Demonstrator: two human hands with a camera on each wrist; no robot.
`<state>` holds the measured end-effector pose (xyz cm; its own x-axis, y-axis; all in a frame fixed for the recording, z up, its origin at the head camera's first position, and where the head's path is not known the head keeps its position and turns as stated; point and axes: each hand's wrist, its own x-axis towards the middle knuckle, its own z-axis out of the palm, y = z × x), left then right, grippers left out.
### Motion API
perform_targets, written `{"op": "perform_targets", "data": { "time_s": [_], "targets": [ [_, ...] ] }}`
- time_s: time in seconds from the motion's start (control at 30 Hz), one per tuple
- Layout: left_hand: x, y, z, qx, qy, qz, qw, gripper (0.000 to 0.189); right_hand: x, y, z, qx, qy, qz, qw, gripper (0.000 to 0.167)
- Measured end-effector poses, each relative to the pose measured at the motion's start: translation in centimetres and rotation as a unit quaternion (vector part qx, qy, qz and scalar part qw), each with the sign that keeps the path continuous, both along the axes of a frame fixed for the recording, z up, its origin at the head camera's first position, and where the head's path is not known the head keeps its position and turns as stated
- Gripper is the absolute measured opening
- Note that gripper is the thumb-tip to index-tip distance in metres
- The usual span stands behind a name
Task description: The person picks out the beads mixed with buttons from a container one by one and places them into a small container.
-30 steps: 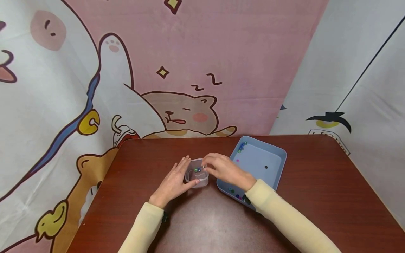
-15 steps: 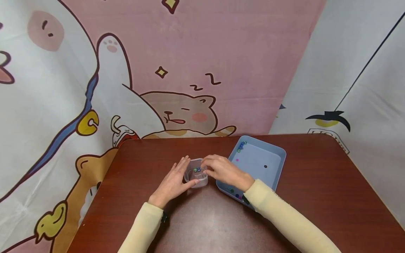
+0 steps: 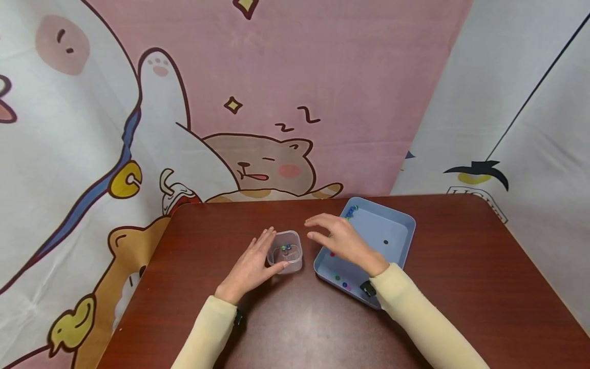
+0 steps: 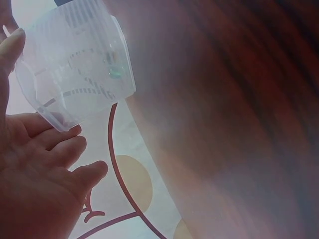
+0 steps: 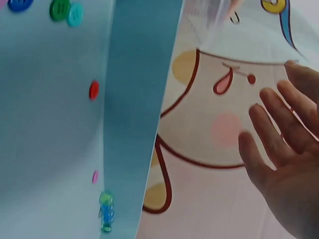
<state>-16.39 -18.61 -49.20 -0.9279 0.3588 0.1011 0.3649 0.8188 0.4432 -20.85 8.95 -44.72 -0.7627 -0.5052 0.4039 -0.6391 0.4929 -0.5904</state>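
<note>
A small clear plastic container [image 3: 295, 264] stands on the table, with a few blue and green beads [image 3: 287, 247] at its bottom. My left hand [image 3: 246, 269] holds it from the left, thumb along the near rim and fingers along the far left side. A green bead [image 4: 115, 72] shows through the wall of the container [image 4: 75, 55] in the left wrist view. Above the left edge of the blue tray [image 3: 405, 241] hovers my right hand [image 3: 343, 240], its fingers apart and holding nothing. The right wrist view also shows that hand [image 5: 284, 144] beside the tray wall [image 5: 137, 99].
Loose buttons lie in the tray, among them a red button [image 5: 93, 90], a green button [image 5: 60, 9] and a dark button [image 3: 385, 242]. A row of beads [image 5: 106, 211] rests in the tray's far left corner. A cartoon-printed cloth [image 3: 369, 102] hangs behind the table [image 3: 286, 328].
My right hand has left the container's rim and moved right over the tray, its fingers now spread apart. The left hand and container have stayed in place.
</note>
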Motion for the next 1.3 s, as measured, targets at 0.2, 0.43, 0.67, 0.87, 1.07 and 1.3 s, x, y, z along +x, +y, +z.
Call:
{"op": "perform_targets", "data": {
  "time_s": [0.2,0.43,0.67,0.87,1.07,1.3],
  "targets": [
    [0.1,0.0,0.0,-0.001,-0.002,0.002,1.0,0.095,-1.0,2.0,0.3,-0.039,0.0,-0.073,0.9966,0.037],
    [0.1,0.0,0.0,-0.003,-0.002,0.0,1.0,0.096,-2.7,4.4,-0.6,-0.065,-0.009,-0.13,0.9893,0.037],
    [0.1,-0.1,0.1,-0.004,-0.003,-0.003,1.0,0.095,-4.0,6.0,-1.6,-0.073,-0.052,-0.173,0.9808,0.038],
    [0.1,-0.2,0.1,-0.003,-0.002,-0.005,1.0,0.095,-4.7,6.7,-2.2,-0.045,-0.076,-0.186,0.9785,0.036],
    [0.1,-0.2,0.0,-0.004,0.004,-0.006,1.0,0.096,-5.4,7.3,-2.8,-0.034,-0.109,-0.2,0.9731,0.034],
    [0.0,-0.2,0.0,-0.005,-0.003,-0.004,1.0,0.095,-5.9,7.6,-3.6,-0.017,-0.144,-0.197,0.9695,0.034]
  ]
}}
